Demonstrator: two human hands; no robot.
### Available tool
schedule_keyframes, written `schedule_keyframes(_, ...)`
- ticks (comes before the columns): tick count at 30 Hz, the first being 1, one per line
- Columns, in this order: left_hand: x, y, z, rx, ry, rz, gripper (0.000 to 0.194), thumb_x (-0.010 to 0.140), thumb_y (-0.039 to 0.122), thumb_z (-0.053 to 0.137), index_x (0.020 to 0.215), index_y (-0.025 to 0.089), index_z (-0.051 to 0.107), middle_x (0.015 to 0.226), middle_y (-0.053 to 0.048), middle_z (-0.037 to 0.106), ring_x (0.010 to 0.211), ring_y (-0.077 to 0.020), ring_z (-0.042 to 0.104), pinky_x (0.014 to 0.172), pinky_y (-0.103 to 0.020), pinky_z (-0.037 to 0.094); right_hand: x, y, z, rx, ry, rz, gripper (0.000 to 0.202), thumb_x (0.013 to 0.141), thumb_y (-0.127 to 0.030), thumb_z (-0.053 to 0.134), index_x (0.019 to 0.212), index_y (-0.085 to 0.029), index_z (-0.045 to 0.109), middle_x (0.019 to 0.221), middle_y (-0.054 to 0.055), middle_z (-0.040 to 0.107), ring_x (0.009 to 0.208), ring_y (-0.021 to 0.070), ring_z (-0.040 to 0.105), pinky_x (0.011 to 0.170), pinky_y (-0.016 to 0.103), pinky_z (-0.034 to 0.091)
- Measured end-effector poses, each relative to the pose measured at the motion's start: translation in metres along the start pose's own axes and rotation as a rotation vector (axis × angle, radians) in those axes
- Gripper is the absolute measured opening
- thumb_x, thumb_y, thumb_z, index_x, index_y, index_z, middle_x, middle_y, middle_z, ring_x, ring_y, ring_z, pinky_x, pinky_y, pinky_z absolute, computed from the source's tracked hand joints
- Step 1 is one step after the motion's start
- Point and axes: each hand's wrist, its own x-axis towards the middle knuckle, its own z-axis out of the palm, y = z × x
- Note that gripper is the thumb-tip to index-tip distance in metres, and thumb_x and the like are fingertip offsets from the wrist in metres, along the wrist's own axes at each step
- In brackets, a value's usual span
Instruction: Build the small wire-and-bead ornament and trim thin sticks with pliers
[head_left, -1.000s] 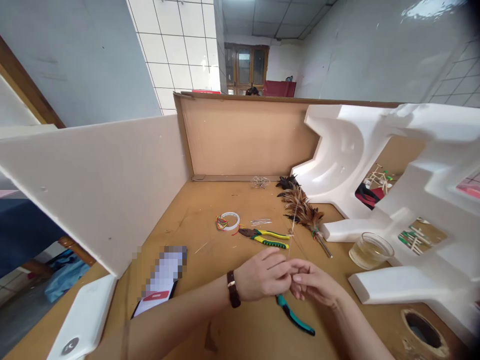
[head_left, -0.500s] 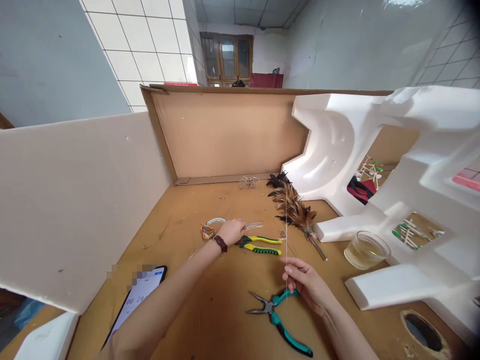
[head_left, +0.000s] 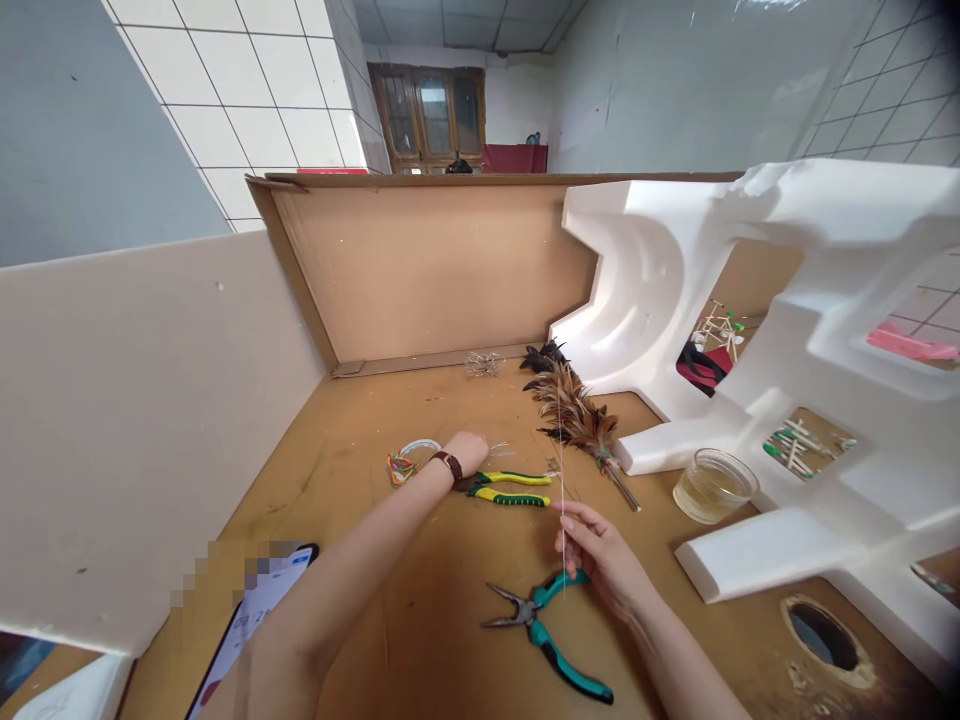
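My right hand (head_left: 596, 555) pinches a thin, pale, straight wire (head_left: 562, 470) between thumb and fingers and holds it upright. Under that hand lie teal-handled needle-nose pliers (head_left: 531, 610), jaws spread and pointing left. My left hand (head_left: 466, 453) reaches forward to the tabletop, its fingers hidden behind the back of the hand. Just right of it are several short thin wire pieces (head_left: 501, 449). Yellow-and-green pliers (head_left: 510, 490) lie beside its wrist, their head partly covered. To its left sits a coil of white and multicoloured wires (head_left: 405, 462).
A feather duster (head_left: 574, 410) lies behind my right hand. At the right stand a glass of yellowish liquid (head_left: 716, 487) and a large white foam block (head_left: 750, 560). A wire tangle (head_left: 485, 364) rests near the cardboard wall (head_left: 427, 280). A phone (head_left: 259, 620) lies at lower left.
My left hand has moved slightly right over the short wires, its fingers now less visible. My right hand still holds the wire upright. The whole view has shifted a little.
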Motion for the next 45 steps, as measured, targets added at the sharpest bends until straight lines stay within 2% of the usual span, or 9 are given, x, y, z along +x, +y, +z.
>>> schedule_keyframes(6,0.004,-0.002,-0.003,0.008,-0.022,-0.004,0.022,0.074,0.01,0.05,0.092,0.008,0.061,0.092,-0.019,0.063,0.088,-0.0268,0.06,0.078,-0.034,0.044,-0.001,-0.002,0.001,-0.02,-0.007,0.0,0.038,0.071,-0.038,0.064,0.101,-0.016,0.057,0.06,0.001,0.061,0.04,0.0068,0.048,0.04,0.019,0.036)
schedule_keyframes(11,0.0,-0.007,-0.006,0.001,-0.008,-0.051,0.024,0.077,0.01,0.044,0.093,0.01,0.062,0.091,-0.018,0.064,0.088,-0.025,0.06,0.078,-0.032,0.044,0.0,-0.002,0.0,-0.022,0.015,-0.001,0.039,0.069,-0.039,0.066,0.1,-0.017,0.058,0.059,0.0,0.061,0.04,0.0075,0.048,0.04,0.019,0.036)
schedule_keyframes(16,-0.006,-0.007,-0.004,-0.014,-0.005,-0.122,0.023,0.078,0.014,0.043,0.085,0.011,0.066,0.089,-0.018,0.065,0.087,-0.0234,0.061,0.076,-0.031,0.044,0.002,-0.001,-0.001,-0.032,0.016,-0.012,0.038,0.069,-0.039,0.066,0.099,-0.017,0.058,0.059,-0.001,0.061,0.04,0.0074,0.049,0.041,0.019,0.039)
schedule_keyframes(23,-0.01,-0.003,-0.002,-0.081,0.047,-0.227,0.026,0.081,0.021,0.041,0.084,0.013,0.065,0.093,-0.016,0.064,0.089,-0.0218,0.059,0.076,-0.03,0.042,0.003,0.0,-0.004,-0.039,0.037,-0.04,0.039,0.067,-0.04,0.067,0.098,-0.017,0.059,0.059,0.0,0.061,0.04,0.0074,0.049,0.041,0.019,0.039)
schedule_keyframes(27,-0.013,-0.002,-0.004,-0.175,0.1,-0.258,0.025,0.081,0.022,0.041,0.086,0.013,0.063,0.097,-0.014,0.062,0.091,-0.0198,0.057,0.077,-0.027,0.041,0.005,0.002,-0.006,-0.037,0.043,-0.041,0.039,0.067,-0.04,0.067,0.097,-0.017,0.059,0.059,0.0,0.062,0.04,0.0078,0.049,0.041,0.019,0.039)
schedule_keyframes(36,-0.021,-0.001,-0.003,-0.574,0.179,-0.325,0.014,0.075,0.018,0.048,0.071,0.012,0.06,0.07,-0.006,0.064,0.063,-0.0124,0.056,0.056,-0.021,0.04,0.007,0.007,-0.008,-0.067,0.038,-0.063,0.035,0.07,-0.038,0.065,0.096,-0.016,0.058,0.061,0.0,0.061,0.041,0.0072,0.05,0.042,0.019,0.039)
schedule_keyframes(39,-0.033,0.015,-0.002,-0.741,0.187,-0.3,0.018,0.08,0.023,0.041,0.082,0.012,0.056,0.066,-0.003,0.061,0.052,-0.0087,0.051,0.048,-0.018,0.039,0.007,0.005,-0.011,-0.098,0.061,-0.105,0.031,0.07,-0.038,0.065,0.092,-0.017,0.06,0.062,0.0,0.062,0.043,0.0072,0.051,0.043,0.019,0.04)
schedule_keyframes(42,-0.056,0.049,0.002,-0.949,0.17,-0.216,0.021,0.081,0.031,0.04,0.086,0.014,0.051,0.069,0.0,0.059,0.047,-0.0054,0.047,0.044,-0.016,0.037,0.009,0.002,-0.012,-0.16,0.079,-0.149,0.028,0.068,-0.037,0.066,0.086,-0.016,0.062,0.063,0.001,0.062,0.048,0.0082,0.053,0.048,0.021,0.042)
schedule_keyframes(45,-0.082,0.09,0.009,-1.458,0.132,-0.071,0.017,0.073,0.031,0.051,0.076,0.014,0.049,0.062,0.002,0.053,0.046,-0.0049,0.044,0.042,-0.015,0.035,0.011,0.0,-0.009,-0.21,0.074,-0.192,0.026,0.068,-0.035,0.066,0.084,-0.015,0.062,0.065,0.002,0.063,0.052,0.0095,0.054,0.05,0.023,0.043)
